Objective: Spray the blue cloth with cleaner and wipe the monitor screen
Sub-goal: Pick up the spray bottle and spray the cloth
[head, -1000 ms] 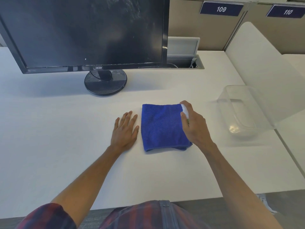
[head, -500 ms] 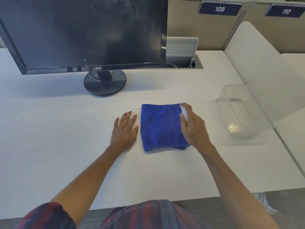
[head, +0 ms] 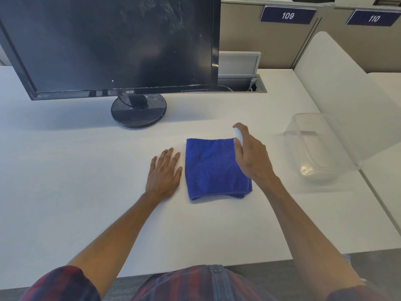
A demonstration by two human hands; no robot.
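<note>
A folded blue cloth (head: 213, 168) lies flat on the white desk (head: 76, 170), in front of the black monitor (head: 112, 44). The dark screen shows dusty smears near its upper right. My right hand (head: 252, 158) hovers over the cloth's right edge and grips a small white spray bottle (head: 238, 135); only the bottle's top shows, with my index finger curled over it. My left hand (head: 165, 172) rests flat on the desk just left of the cloth, fingers straight.
A clear plastic box (head: 314, 148) stands at the desk's right side beside a frosted divider panel (head: 347, 94). The monitor's round base (head: 138, 111) sits behind the cloth. A cable tray with a raised lid (head: 240, 77) lies behind the monitor's right edge.
My right hand with the spray bottle has lifted a little and shifted toward the cloth's far right corner. The left hand and the cloth have stayed put.
</note>
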